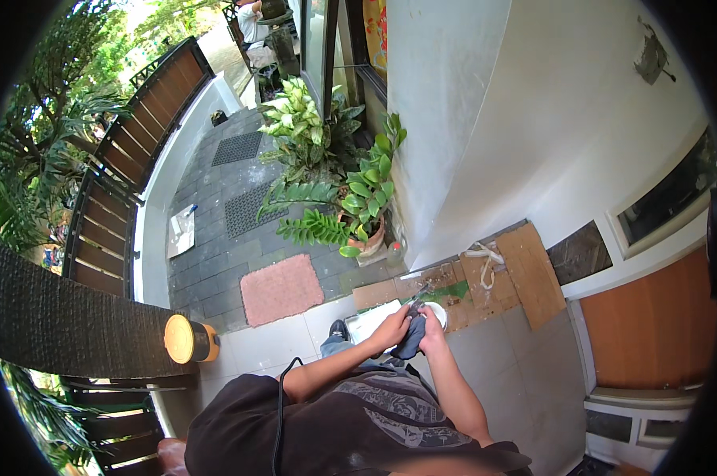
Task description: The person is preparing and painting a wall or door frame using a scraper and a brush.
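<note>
In front of my body, my left hand [392,328] and my right hand [432,332] are close together, both closed on a bunched dark grey cloth [410,339]. The cloth hangs down between them. Just beyond the fingers a thin greyish tool [422,293] sticks out; its exact kind is too small to tell, and the hands and cloth hide its lower end. Below the hands stands a round white container [441,314], partly covered by them. A flat white thing [370,320] lies to its left, next to my shoe [339,329].
Flattened cardboard [530,274] lies along the wall, with whitish strips [488,258] on it. Potted plants [366,198] stand ahead. A pink mat [282,289] and a yellow-lidded bucket [182,339] are to the left. An orange-brown door panel [644,325] is at right.
</note>
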Motion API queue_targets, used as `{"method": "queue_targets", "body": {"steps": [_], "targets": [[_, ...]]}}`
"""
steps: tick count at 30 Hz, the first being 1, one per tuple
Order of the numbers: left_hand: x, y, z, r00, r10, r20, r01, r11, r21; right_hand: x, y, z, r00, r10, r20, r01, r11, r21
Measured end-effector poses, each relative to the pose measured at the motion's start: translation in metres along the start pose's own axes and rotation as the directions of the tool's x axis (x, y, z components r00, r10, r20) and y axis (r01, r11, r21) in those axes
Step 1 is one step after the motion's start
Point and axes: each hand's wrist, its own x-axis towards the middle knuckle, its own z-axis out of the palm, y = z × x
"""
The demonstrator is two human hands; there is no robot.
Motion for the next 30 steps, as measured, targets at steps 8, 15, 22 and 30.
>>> {"method": "queue_targets", "body": {"steps": [8, 15, 22, 30], "targets": [[0.004, 0.011, -0.02, 0.997, 0.06, 0.043, -0.062, 0.997, 0.054, -0.01, -0.001, 0.032, 0.997, -0.075, 0.004, 0.074, 0.991, 0.109], [-0.011, -0.007, -0.001, 0.993, 0.064, 0.094, -0.084, 0.969, 0.231, 0.021, 0.037, -0.005, 1.0, -0.03, 0.001, 0.029, 0.973, 0.229], [-0.027, 0.011, 0.008, 0.991, 0.11, 0.073, -0.124, 0.966, 0.225, -0.013, 0.026, 0.005, 1.0, 0.025, -0.011, -0.023, 0.976, 0.217], [0.002, 0.013, 0.025, 0.995, 0.101, 0.027, -0.105, 0.973, 0.206, -0.019, -0.002, -0.014, 0.992, 0.007, 0.125, -0.029, 0.984, 0.173]]}}
